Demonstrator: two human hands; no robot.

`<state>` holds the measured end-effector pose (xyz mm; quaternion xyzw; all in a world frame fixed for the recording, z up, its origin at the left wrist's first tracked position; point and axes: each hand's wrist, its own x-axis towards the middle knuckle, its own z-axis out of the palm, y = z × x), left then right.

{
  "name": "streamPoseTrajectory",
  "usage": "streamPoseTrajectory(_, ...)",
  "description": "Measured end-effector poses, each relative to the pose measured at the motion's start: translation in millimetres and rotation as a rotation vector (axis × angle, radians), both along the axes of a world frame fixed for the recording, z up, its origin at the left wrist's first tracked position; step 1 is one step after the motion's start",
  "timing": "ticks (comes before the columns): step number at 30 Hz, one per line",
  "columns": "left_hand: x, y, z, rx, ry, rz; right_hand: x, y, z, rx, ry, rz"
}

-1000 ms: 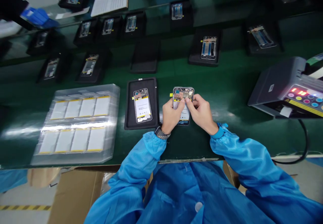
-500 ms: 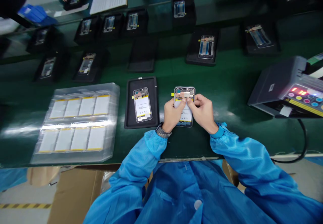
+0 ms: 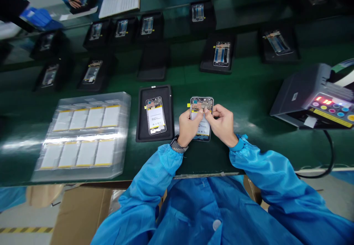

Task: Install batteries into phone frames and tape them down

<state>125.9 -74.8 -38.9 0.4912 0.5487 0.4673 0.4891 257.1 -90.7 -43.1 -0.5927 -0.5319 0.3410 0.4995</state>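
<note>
Both my hands hold an open phone frame [image 3: 201,105] with a white battery in it, just above the green belt. My left hand [image 3: 188,127] grips its left edge, thumb pressed on the battery. My right hand [image 3: 222,123] is curled at the right edge, its thumb and forefinger pinching near the top of the battery. To the left lies a black tray [image 3: 141,127] with another phone frame [image 3: 155,115] and battery in it.
A clear blister pack of white batteries [image 3: 83,136] lies at the left. A grey machine [image 3: 309,94] with lit buttons and a black cable stands at the right. Several black trays with phone frames [image 3: 219,53] sit farther back. Another person's hands [image 3: 73,0] work at the far left.
My hands and the phone frame have stayed almost still; the fingers of my right hand shifted slightly at the top of the battery. Trays farther back drifted a little leftward.
</note>
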Motion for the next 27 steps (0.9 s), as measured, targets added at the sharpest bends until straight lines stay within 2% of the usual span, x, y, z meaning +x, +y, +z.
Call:
streamPoseTrajectory(5,-2,4,1.5,-0.043,-0.055,-0.054,0,0,1.9,-0.027,0.06,0.002)
streamPoseTrajectory(10,-14,6,8.8,-0.036,-0.123,-0.28,5,4,0.9,-0.017,0.026,-0.058)
streamPoseTrajectory(13,-18,5,7.5,-0.112,-0.175,-0.387,9,12,1.3,-0.023,0.031,-0.064)
streamPoseTrajectory(17,-16,6,-0.9,-0.196,-0.25,-0.333,31,7,21.7,-0.103,0.119,0.006)
streamPoseTrajectory(19,-14,7,-3.1,-0.256,-0.3,-0.265,54,-15,38.1,-0.063,0.134,-0.15)
streamPoseTrajectory(22,-14,8,-1.6,-0.347,-0.398,-0.204,101,-63,55.2,0.095,0.025,-0.595)
streamPoseTrajectory(24,-15,10,0.6,-0.37,-0.452,-0.206,136,-90,57.1,0.144,-0.031,-0.829)
streamPoseTrajectory(25,-15,11,1.4,-0.374,-0.47,-0.213,151,-100,55.4,0.133,-0.033,-0.896)
streamPoseTrajectory(27,-15,12,1.7,-0.372,-0.488,-0.22,174,-110,49.6,0.058,0.013,-0.929)
